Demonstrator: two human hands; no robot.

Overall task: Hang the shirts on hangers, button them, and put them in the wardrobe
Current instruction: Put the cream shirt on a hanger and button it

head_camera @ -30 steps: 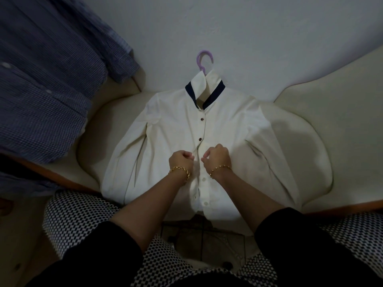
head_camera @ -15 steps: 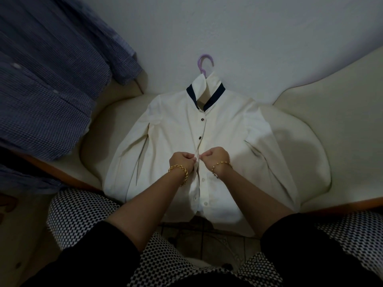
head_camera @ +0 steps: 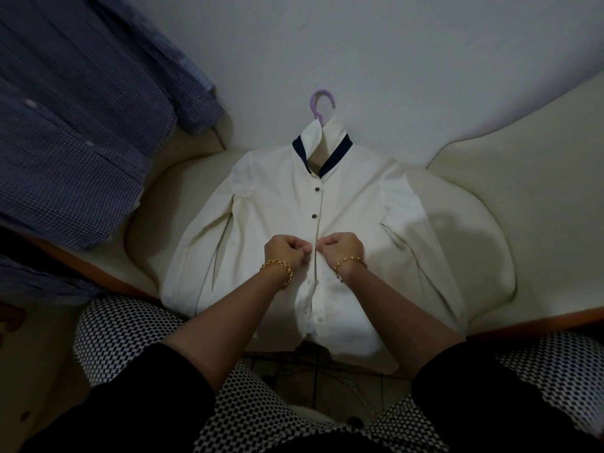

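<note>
The buttoning step is in hand: the left hand point(head_camera: 283, 252) and the right hand point(head_camera: 342, 251) pinch the white shirt point(head_camera: 274, 204) at its third button; next, the lower buttons.

Home living room, cream upholstered sofa point(head_camera: 523, 191) against plain white wall point(head_camera: 392, 44), tiled floor point(head_camera: 313, 364) below

hanger point(head_camera: 322, 101) body hidden inside white shirt point(head_camera: 271, 204), blue checked shirt point(head_camera: 65, 152) cut off at left edge
</note>
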